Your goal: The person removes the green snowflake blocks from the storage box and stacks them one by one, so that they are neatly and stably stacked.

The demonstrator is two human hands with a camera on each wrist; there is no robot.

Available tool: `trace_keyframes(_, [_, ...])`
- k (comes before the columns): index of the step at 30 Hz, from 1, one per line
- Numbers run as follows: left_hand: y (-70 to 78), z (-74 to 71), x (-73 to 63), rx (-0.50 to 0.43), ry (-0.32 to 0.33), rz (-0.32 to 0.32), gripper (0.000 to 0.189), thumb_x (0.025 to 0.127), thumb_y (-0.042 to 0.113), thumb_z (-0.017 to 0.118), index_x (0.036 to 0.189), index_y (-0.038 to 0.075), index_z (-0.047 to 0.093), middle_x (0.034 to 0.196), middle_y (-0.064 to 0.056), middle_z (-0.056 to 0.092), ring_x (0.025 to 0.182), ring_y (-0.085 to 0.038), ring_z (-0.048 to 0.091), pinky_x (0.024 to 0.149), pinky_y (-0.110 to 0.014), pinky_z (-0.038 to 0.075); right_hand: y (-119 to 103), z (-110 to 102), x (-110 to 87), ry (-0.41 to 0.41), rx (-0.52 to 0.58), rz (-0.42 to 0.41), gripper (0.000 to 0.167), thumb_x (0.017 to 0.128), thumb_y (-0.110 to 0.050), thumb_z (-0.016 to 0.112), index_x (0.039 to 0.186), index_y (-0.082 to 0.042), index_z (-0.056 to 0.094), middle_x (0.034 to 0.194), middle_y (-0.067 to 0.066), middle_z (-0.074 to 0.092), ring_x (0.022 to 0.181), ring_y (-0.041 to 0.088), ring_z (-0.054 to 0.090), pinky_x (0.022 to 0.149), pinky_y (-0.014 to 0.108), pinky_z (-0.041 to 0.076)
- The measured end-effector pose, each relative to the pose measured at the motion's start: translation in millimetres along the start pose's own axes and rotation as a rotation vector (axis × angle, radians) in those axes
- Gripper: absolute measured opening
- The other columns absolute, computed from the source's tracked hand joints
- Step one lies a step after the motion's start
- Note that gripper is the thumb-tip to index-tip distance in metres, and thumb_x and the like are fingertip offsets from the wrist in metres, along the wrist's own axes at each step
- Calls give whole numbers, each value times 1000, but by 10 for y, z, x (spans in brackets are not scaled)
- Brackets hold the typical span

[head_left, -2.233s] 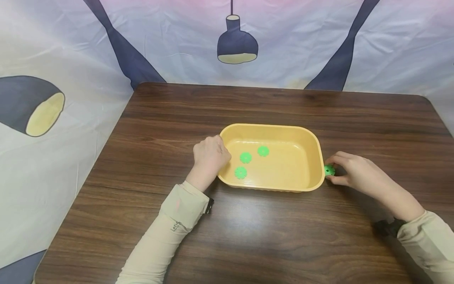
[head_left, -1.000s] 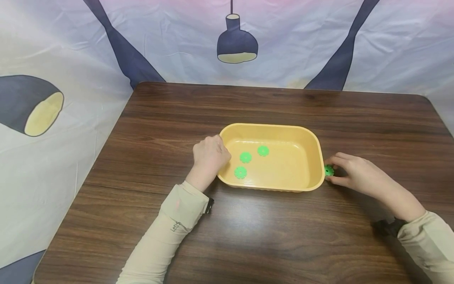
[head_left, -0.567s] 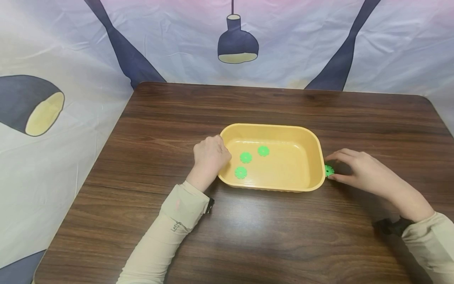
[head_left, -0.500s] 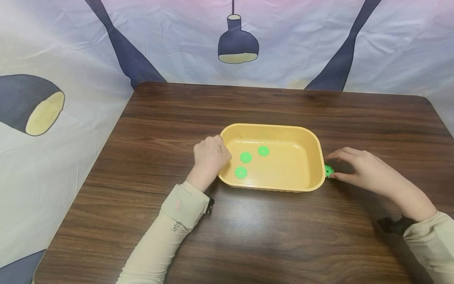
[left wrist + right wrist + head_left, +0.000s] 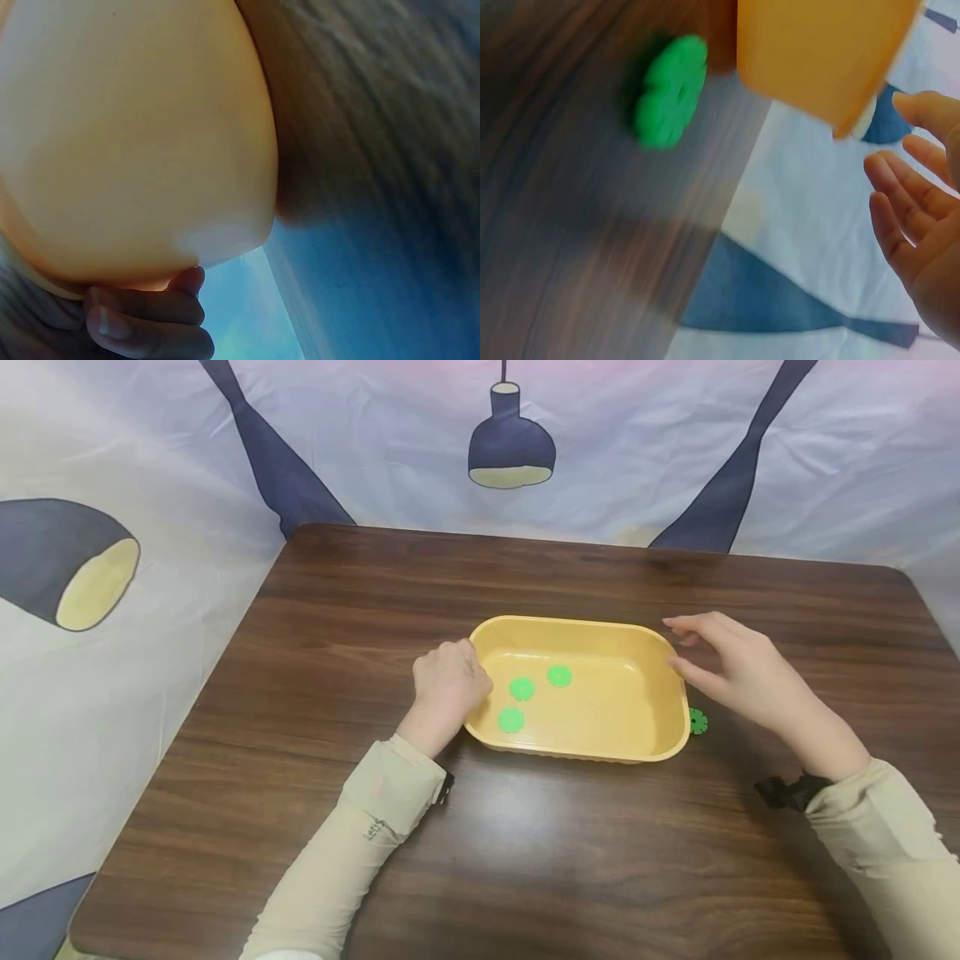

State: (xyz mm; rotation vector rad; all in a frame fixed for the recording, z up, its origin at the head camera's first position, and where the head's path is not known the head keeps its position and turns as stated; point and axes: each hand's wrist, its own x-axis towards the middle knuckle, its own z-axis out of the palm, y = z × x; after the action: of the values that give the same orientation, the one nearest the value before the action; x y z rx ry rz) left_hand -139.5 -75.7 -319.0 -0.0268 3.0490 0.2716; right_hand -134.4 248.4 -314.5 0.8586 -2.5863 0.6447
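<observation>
A yellow plastic tub (image 5: 600,752) stands on the wooden table. My left hand (image 5: 446,685) grips its left rim, and in the left wrist view curled fingers (image 5: 150,319) show against the tub's outer wall. Three flat green notched discs lie inside, one being the disc (image 5: 511,720) at the lower left. Another green disc (image 5: 698,722) lies on the table right beside the tub's right end; the right wrist view shows this disc (image 5: 671,91) apart from the fingers. Above the right rim, my right hand (image 5: 750,672) hovers with spread, loosely bent fingers and nothing in them.
The brown wood table (image 5: 562,860) extends all round the tub. Behind it and to the left hangs a pale cloth backdrop (image 5: 397,452) printed with dark lamps. Black straps show at both wrists.
My right hand has let go of the green disc beside the tub and risen up and away from it, over the right rim. The left hand keeps its grip; the view has tilted slightly.
</observation>
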Motion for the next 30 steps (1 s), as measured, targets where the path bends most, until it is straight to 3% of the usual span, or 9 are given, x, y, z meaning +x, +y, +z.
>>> trace_keyframes(3, [5, -12, 7, 8, -8, -4, 9, 73, 13, 53, 64, 13, 51, 62, -4, 55, 59, -21, 55, 55, -37, 45, -40, 118, 135, -43, 27, -13, 47, 74, -8, 76, 118, -5, 59, 101, 8, 61, 89, 19, 58, 70, 32, 45])
trace_keyframes(9, [-8, 7, -5, 16, 12, -5, 10, 72, 12, 53, 62, 13, 50, 60, -3, 55, 57, -21, 55, 53, -37, 46, -161, 361, 337, -198, 125, 25, 47, 79, -17, 74, 121, -5, 57, 109, 9, 61, 98, 23, 58, 80, 40, 47])
trace_keyframes(14, [-17, 17, -21, 9, 17, -11, 10, 71, 11, 52, 61, 13, 49, 60, -3, 54, 57, -21, 55, 53, -38, 46, -246, 543, 458, -297, 107, -68, 44, 81, -20, 72, 118, -2, 57, 108, 12, 63, 97, 24, 60, 83, 42, 47])
trace_keyframes(18, [1, 34, -33, 1, 4, -20, 11, 71, 10, 52, 61, 13, 49, 61, -4, 55, 59, -21, 55, 55, -38, 46, -286, 628, 497, -352, 56, -122, 44, 82, -26, 70, 118, -3, 59, 113, 10, 62, 105, 25, 58, 88, 41, 45])
trace_keyframes(30, [59, 36, -12, -6, 11, 11, 12, 73, 14, 56, 62, 13, 51, 63, -4, 58, 62, -23, 59, 58, -38, 48, -310, 751, 439, -505, 57, -112, 51, 85, -33, 66, 127, -6, 53, 125, 13, 55, 120, 30, 48, 100, 47, 35])
